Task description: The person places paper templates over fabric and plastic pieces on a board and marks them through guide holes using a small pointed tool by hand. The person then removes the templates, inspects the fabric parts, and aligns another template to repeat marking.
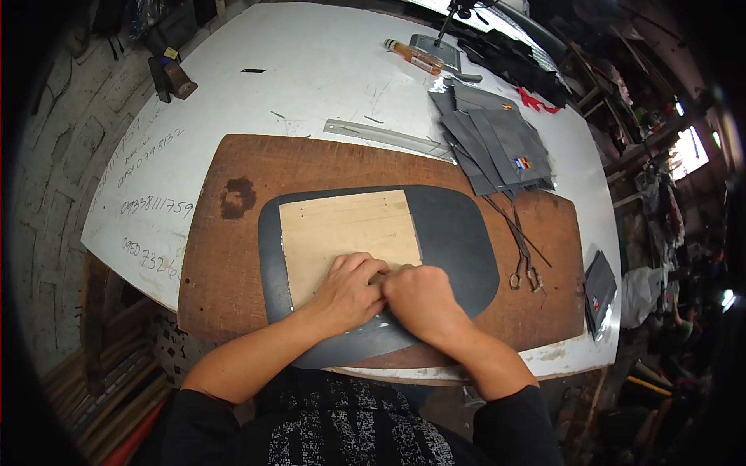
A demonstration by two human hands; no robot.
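Observation:
A pale wooden board [350, 225] lies on a dark grey rounded sheet [454, 233], which rests on a brown board [233, 272]. My left hand [350, 291] lies over the lower part of the pale board, its fingers bent and close together. Touching or nearly touching it, my right hand [423, 299] is curled into a fist at the pale board's lower right edge. Something small and dark shows between the two hands, too hidden to make out.
Scissors [524, 260] and a thin rod lie right of the sheet. Behind are a metal ruler [388, 138], stacked grey pieces [497, 140], a bottle [413, 57] and a dark block [172, 79]. More dark pieces [599, 295] lie at the table's right edge.

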